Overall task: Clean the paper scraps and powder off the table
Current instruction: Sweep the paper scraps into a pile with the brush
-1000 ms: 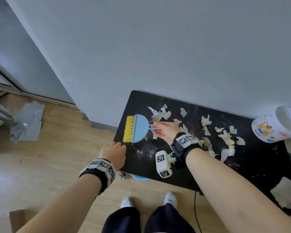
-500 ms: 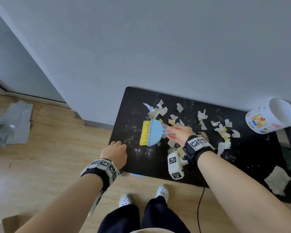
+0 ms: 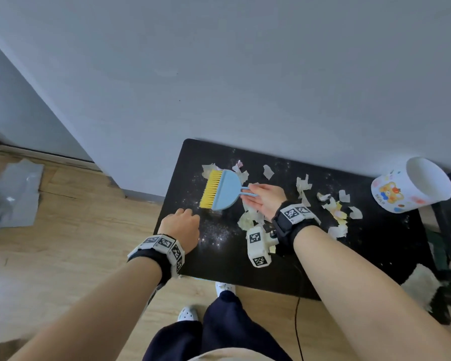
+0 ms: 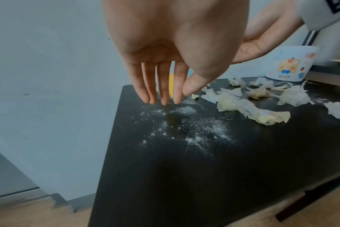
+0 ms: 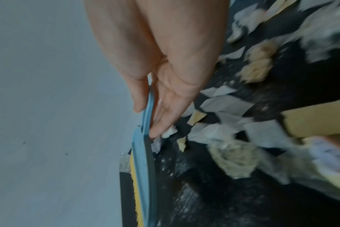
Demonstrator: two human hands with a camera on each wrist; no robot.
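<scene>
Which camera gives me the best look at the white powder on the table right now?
The left wrist view: the powder lies sharp and close, spread on the black table just under the left hand's fingertips. The head view shows it only as faint specks beside that hand. The right wrist view is blurred, with a few flecks near the brush.

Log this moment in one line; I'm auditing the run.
right hand holds brush | left hand free | scraps, powder remain
</scene>
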